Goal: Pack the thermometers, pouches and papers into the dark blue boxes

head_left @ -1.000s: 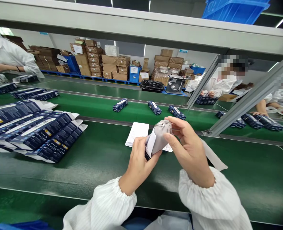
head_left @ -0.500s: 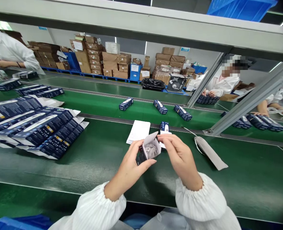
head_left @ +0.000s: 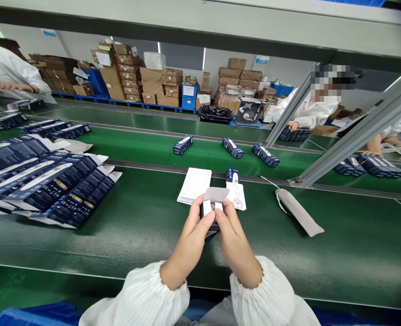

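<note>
My left hand (head_left: 194,226) and my right hand (head_left: 231,226) hold a small dark blue carton (head_left: 211,232) between them, its open end up. Both thumbs press on the white side flaps, which are folded partly inward, while the larger top flap stands up behind them. A bit of grey content shows in the gap; the rest is hidden. Just beyond the hands lie a stack of white paper sheets (head_left: 195,184) and a blue carton (head_left: 232,175) with a printed slip (head_left: 236,196) against it. To the right rests a grey drawstring pouch (head_left: 298,212).
Many blue cartons (head_left: 55,185) with open flaps are piled at the left. On the lighter green belt (head_left: 146,147) ahead, several cartons (head_left: 232,148) lie apart. A metal post (head_left: 353,124) slants at the right. Co-workers in white sleeves (head_left: 317,111) are across the line.
My right hand has come down from the carton's raised flap to its right side. The carton has turned to face me, and its side flaps are now bent inward under both thumbs.
</note>
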The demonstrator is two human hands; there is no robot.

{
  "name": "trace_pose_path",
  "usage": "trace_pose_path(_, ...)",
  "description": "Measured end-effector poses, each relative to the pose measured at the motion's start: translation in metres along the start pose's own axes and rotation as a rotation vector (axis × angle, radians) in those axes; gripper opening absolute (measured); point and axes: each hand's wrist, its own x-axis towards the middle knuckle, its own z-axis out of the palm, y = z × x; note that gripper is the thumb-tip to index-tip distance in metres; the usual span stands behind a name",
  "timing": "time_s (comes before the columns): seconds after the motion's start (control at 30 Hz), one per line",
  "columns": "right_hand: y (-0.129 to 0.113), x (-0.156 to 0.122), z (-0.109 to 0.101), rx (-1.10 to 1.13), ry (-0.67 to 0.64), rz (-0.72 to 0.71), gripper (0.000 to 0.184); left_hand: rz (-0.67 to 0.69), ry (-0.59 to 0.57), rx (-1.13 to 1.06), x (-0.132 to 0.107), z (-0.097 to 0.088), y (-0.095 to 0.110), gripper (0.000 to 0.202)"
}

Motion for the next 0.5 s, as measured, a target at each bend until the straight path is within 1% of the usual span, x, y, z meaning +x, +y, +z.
trace_pose_path(0.07,0.0,0.0,0.001,-0.076,-0.014,-0.015,0.029,-0.046,-0.01,-0.053,0.003,0.0,0.006,0.038)
trace_pose_path(0.13,0.0,0.002,0.001,-0.125,-0.031,-0.042,0.029,-0.049,-0.021,-0.062,0.006,-0.001,0.01,0.039)
trace_pose_path(0.23,-0.001,0.007,-0.005,-0.159,-0.045,-0.148,0.029,0.031,-0.068,0.018,0.01,-0.007,0.012,0.039)
trace_pose_path(0.3,-0.003,0.011,-0.015,-0.25,-0.079,-0.297,0.025,0.157,-0.108,0.196,0.012,-0.015,0.014,0.03)
trace_pose_path(0.37,-0.007,0.014,-0.028,-0.423,-0.142,-0.476,0.025,0.348,-0.135,0.49,0.013,-0.027,0.017,0.018)
trace_pose_path(0.4,-0.009,0.015,-0.034,-0.509,-0.185,-0.552,0.028,0.451,-0.15,0.646,0.014,-0.033,0.018,0.015)
trace_pose_path(0.43,-0.011,0.015,-0.04,-0.581,-0.231,-0.602,0.034,0.546,-0.172,0.785,0.013,-0.039,0.019,0.017)
trace_pose_path(0.5,-0.014,0.014,-0.047,-0.651,-0.299,-0.643,0.045,0.674,-0.226,0.964,0.011,-0.05,0.019,0.031)
